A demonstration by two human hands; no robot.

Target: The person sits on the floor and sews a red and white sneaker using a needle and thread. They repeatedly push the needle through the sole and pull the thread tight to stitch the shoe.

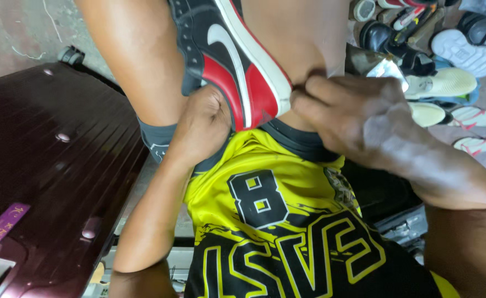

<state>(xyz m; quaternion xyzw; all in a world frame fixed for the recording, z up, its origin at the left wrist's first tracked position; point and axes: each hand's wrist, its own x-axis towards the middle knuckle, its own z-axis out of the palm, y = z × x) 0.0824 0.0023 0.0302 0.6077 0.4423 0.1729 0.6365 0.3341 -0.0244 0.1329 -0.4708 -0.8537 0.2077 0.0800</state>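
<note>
A black, red and white sneaker (pixel 229 52) rests between my knees, its white sole edge facing right. My left hand (pixel 201 124) grips the shoe from below on its left side, fingers curled under the heel part. My right hand (pixel 348 113) pinches the white sole edge at the shoe's lower right end with fingertips together. Below the hands my yellow and black jersey (pixel 265 215) fills the view.
A dark maroon ribbed hard suitcase (pixel 44 165) with a wheel (pixel 70 55) lies at the left. Several shoes and sandals (pixel 447 83) are piled on the floor at the upper right. A grey object (pixel 406 226) sits under my right arm.
</note>
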